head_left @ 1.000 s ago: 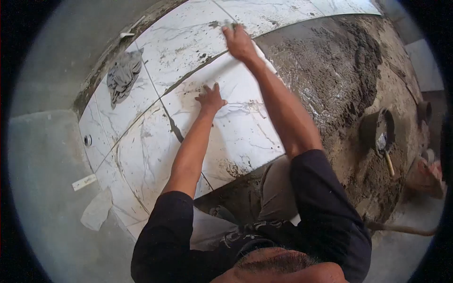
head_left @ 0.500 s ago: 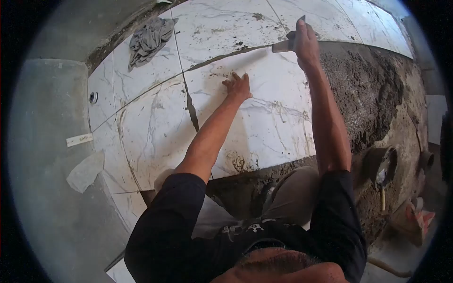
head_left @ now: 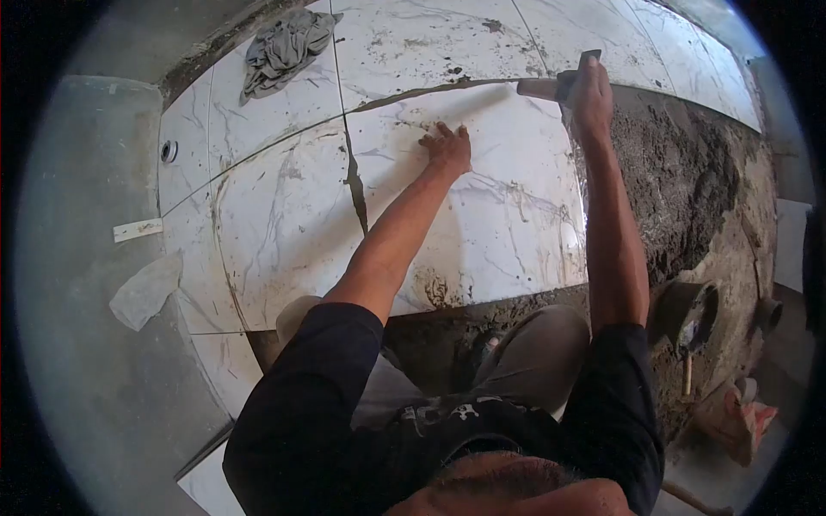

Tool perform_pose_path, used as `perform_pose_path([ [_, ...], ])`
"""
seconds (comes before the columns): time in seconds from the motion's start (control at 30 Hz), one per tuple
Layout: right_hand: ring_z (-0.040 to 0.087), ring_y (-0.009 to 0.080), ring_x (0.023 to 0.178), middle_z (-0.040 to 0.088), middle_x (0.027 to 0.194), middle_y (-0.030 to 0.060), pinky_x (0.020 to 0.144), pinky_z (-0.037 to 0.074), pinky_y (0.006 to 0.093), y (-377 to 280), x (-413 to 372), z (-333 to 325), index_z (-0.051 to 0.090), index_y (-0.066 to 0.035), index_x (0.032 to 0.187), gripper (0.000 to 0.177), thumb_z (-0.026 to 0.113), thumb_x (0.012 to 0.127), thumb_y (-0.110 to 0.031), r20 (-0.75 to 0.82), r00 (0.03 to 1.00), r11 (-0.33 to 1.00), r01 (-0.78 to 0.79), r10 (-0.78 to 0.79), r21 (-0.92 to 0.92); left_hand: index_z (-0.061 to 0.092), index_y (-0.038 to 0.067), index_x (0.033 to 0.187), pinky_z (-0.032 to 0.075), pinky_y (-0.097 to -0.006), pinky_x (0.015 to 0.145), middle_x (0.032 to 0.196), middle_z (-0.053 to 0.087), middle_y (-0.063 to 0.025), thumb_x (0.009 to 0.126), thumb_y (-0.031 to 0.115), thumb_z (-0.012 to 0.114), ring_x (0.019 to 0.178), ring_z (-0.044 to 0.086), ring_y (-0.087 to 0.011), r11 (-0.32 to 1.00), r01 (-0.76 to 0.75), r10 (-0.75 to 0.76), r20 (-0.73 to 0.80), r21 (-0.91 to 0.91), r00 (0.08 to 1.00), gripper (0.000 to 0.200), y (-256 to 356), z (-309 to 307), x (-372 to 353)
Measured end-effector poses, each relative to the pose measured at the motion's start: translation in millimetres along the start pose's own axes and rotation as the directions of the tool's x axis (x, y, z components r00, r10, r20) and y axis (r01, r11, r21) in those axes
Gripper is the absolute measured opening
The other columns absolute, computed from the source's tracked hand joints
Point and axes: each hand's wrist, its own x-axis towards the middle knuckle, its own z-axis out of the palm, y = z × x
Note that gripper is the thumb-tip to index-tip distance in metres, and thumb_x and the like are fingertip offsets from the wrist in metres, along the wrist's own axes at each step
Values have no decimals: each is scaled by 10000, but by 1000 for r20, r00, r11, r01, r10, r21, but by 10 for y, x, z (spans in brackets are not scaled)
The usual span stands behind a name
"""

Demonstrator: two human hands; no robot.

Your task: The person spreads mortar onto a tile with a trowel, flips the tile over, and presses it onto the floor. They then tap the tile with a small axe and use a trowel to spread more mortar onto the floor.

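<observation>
My left hand (head_left: 449,151) lies with spread fingers on a large white, grey-veined floor tile (head_left: 508,219). My right hand (head_left: 592,103) is closed around a hand tool (head_left: 538,89) near the tile's far right corner. A blunt brownish end of the tool points left over the tile's far edge, and a dark flat part shows above my thumb. My fingers hide the middle, so its exact kind cannot be made out. Right of the tile lies rough grey mortar (head_left: 667,172). A dark gap (head_left: 354,176) separates this tile from the left one (head_left: 284,206).
A crumpled grey cloth (head_left: 288,52) lies on the far left tiles. A round drain fitting (head_left: 169,151) is near the left wall. At right are a dark round container (head_left: 701,310) with a stick-like handle and an orange-and-white bag (head_left: 738,421). Mortar crumbs dot the far tiles.
The view has shifted slightly. My right hand and the tool have moved a little to the right. My left hand stays on the tile with spread fingers.
</observation>
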Motion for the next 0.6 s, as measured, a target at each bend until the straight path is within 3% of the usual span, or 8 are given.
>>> perform_pose_path([
  [0.07, 562, 203, 730, 591, 821, 157, 667, 443, 348, 66, 65, -42, 493, 41, 1049, 457, 411, 922, -390, -42, 999, 977, 4, -13, -212, 187, 175, 1400, 303, -636, 923, 1404, 154, -293, 682, 413, 720, 1193, 308, -532, 1000, -11, 11, -14, 3, 1000, 925, 27, 34, -59],
  [0.1, 568, 214, 733, 599, 831, 162, 680, 450, 358, 61, 123, -51, 491, 42, 1038, 463, 389, 925, -395, -73, 995, 994, -69, 63, -83, 190, 164, 1399, 302, -641, 919, 1396, 158, -308, 678, 408, 724, 1195, 301, -536, 1000, -16, 16, -2, -14, 1000, 929, 28, 0, -65],
  [0.2, 568, 214, 734, 600, 843, 158, 683, 452, 365, 98, 187, -271, 487, 39, 1047, 476, 379, 925, -408, -46, 999, 999, 15, -13, 33, 199, 145, 1396, 295, -647, 915, 1380, 170, -335, 673, 398, 729, 1199, 290, -543, 999, -3, 3, -6, -32, 1000, 931, 6, 20, 63],
  [0.27, 567, 216, 737, 601, 869, 155, 676, 454, 366, 182, 181, -328, 493, 28, 1035, 472, 378, 923, -415, -79, 997, 1000, 8, -11, -27, 205, 137, 1394, 289, -649, 916, 1372, 177, -346, 672, 394, 730, 1201, 285, -545, 1000, -2, 2, -2, -28, 1000, 929, 19, 128, -2],
  [0.37, 543, 198, 647, 576, 771, 132, 630, 454, 340, 138, 228, -340, 517, 9, 998, 431, 389, 928, -397, -66, 997, 992, -57, 49, -111, 205, 115, 1390, 278, -653, 913, 1356, 185, -369, 675, 382, 731, 1217, 281, -526, 996, -57, 55, -35, -66, 998, 926, -7, 9, -15],
  [0.43, 540, 193, 654, 572, 778, 127, 619, 441, 321, 145, 119, -355, 517, 15, 998, 439, 398, 925, -402, -82, 995, 998, 50, -51, -23, 228, 105, 1391, 223, -660, 949, 1379, 165, -343, 691, 321, 714, 1253, 260, -478, 998, -52, 53, 25, -39, 998, 879, 25, -28, -25],
  [0.57, 543, 197, 656, 572, 775, 130, 620, 444, 322, 278, 206, -342, 516, 11, 975, 432, 404, 920, -402, -86, 993, 992, 73, -82, -102, 188, 84, 1390, 278, -630, 926, 1348, 211, -367, 678, 373, 732, 1266, 253, -464, 997, -74, 73, -34, -5, 997, 942, -2, 17, -14],
  [0.6, 555, 211, 706, 588, 821, 142, 663, 446, 337, 236, 189, -337, 504, 24, 1018, 455, 401, 919, -407, -73, 997, 987, -17, 5, -162, 191, 85, 1390, 282, -625, 926, 1347, 218, -363, 679, 375, 731, 1269, 250, -460, 997, -74, 73, -40, -14, 997, 939, 4, 47, -85],
])
